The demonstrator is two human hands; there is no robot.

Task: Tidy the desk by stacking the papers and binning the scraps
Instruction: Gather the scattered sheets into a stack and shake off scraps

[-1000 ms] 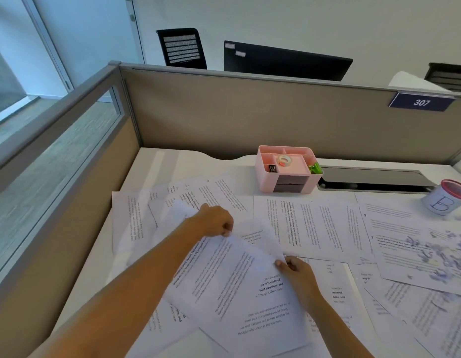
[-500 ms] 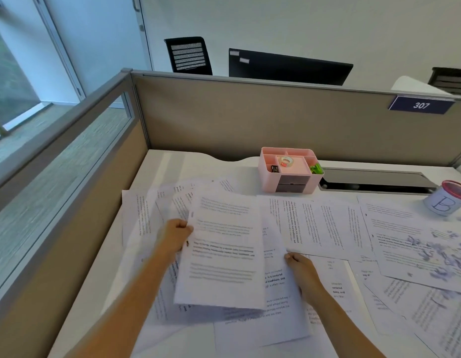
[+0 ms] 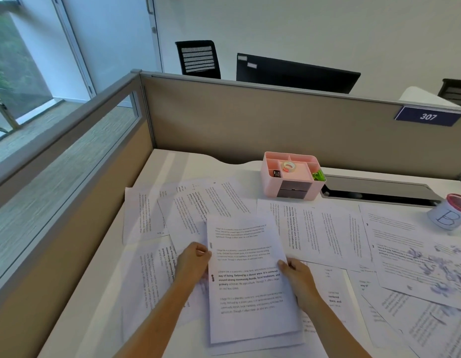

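Note:
A small stack of printed sheets lies upright in front of me on the white desk. My left hand grips its left edge and my right hand holds its right edge with the thumb on top. Loose printed pages spread across the desk to the left, behind and to the right. Purple paper scraps lie scattered on the pages at the far right. A white cup with a red rim marked "B" stands at the right edge.
A pink desk organiser with tape and clips sits at the back centre. A grey cable tray runs beside it. Beige partition walls close the desk at the back and left.
The sheet in my left hand has swung over and come down onto the page under my right hand. Both hands now hold the aligned stack at its sides.

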